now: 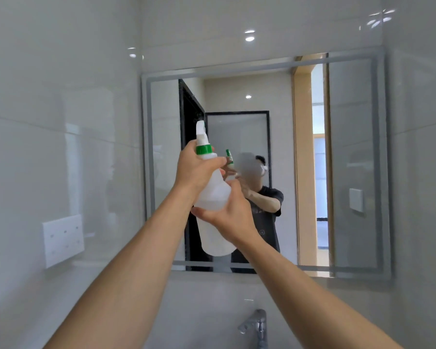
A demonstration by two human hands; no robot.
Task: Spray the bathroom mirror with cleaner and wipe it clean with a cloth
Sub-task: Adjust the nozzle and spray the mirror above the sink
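Here, at the lower left of the frame, a white outlet plate (63, 240) sits on the tiled wall. Near the centre, the left hand (196, 170) curls its fingers round the neck of the spray bottle (213, 195) under its green collar, while the right hand (230, 210) cups the bottle's body from below, fingers wrapped on it. Behind them hangs the mirror (350, 147), and a chrome faucet (258, 326) stands at the bottom centre.

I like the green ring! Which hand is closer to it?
Left. The left hand grips the white plastic spray bottle right at its green ring. The right hand holds the bottle's body lower down.
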